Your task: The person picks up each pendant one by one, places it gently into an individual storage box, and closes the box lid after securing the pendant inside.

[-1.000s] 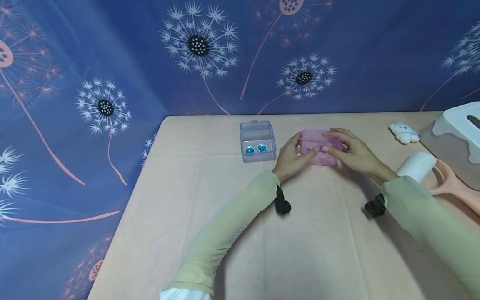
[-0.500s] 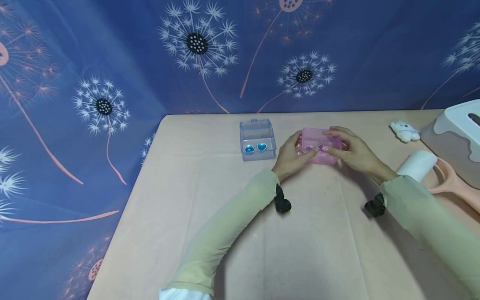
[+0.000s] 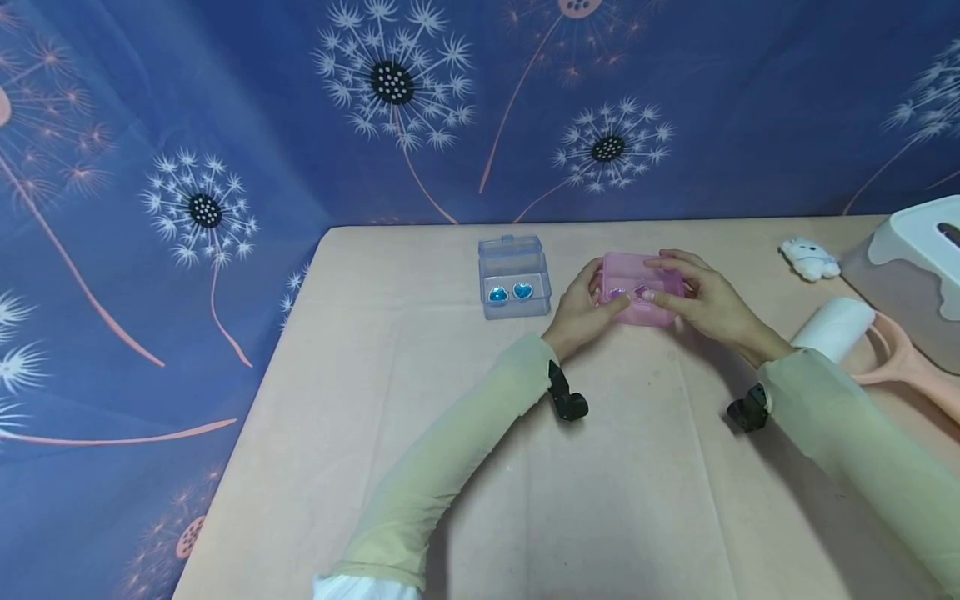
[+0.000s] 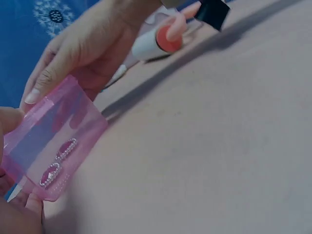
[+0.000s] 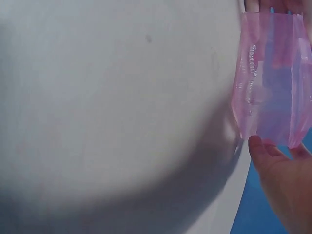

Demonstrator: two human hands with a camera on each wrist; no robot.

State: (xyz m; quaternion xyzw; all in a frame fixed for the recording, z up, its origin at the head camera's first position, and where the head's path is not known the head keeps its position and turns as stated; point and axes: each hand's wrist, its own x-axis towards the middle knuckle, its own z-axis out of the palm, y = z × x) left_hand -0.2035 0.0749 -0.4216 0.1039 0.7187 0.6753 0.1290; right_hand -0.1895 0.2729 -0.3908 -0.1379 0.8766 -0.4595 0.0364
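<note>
A translucent pink plastic box (image 3: 626, 267) is held at the back of the table between both hands. My left hand (image 3: 577, 315) grips its left end. At its other end, my right hand (image 3: 705, 302) holds on with thumb in front and fingers behind. Two pink-purple gem pieces (image 4: 50, 174) with beaded silvery edges show inside, along one side in the left wrist view. Left of the hands stands a translucent blue box (image 3: 517, 311), its lid raised. Two blue gem pieces (image 3: 522, 290) with pale edges lie inside it.
At the right lie a white lint roller (image 3: 834, 329) with a pink handle (image 3: 903, 360) and a small white toy (image 3: 810, 260). A white-topped grey container (image 3: 915, 237) stands at the right edge. A blue dandelion-print cloth (image 3: 480, 108) hangs behind the table.
The head view has shifted slightly, so everything on the table sits a little higher in it. Both hands keep their hold on the pink box in the same place.
</note>
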